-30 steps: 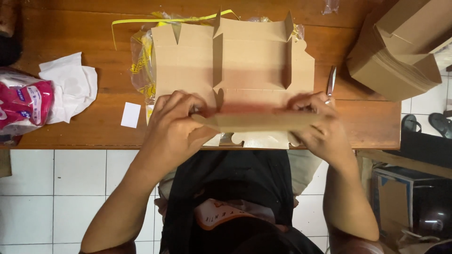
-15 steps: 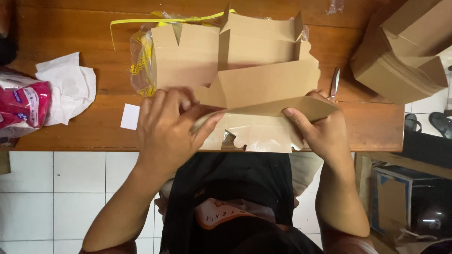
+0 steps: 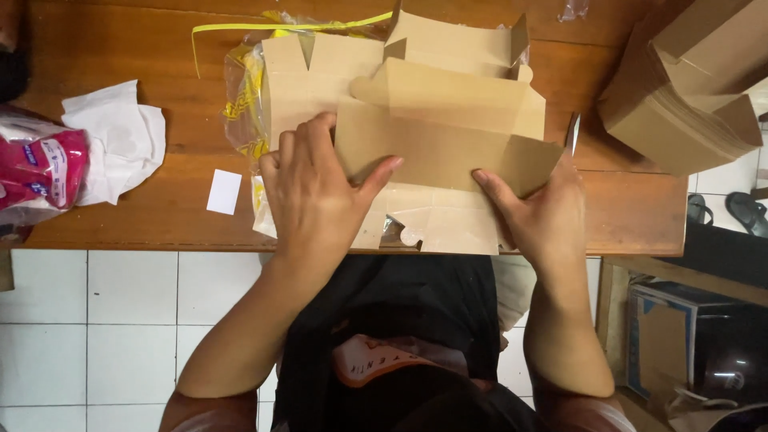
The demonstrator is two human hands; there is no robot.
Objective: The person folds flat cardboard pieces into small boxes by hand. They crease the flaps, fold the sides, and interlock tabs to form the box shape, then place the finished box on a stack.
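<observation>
Matt brown cardboard is seen in the box blank [image 3: 448, 136] and the stacked boxes [image 3: 680, 112]. The table [image 3: 144, 216] is of smooth, faintly glossy wood; the wrapper [image 3: 240, 104] is shiny plastic.

Plain tan cardboard box [image 3: 448, 136], red-brown wooden table [image 3: 144, 208] — white paper slip [image 3: 223, 192], pink-and-white packet [image 3: 36, 168], yellow strap [image 3: 288, 26]
</observation>
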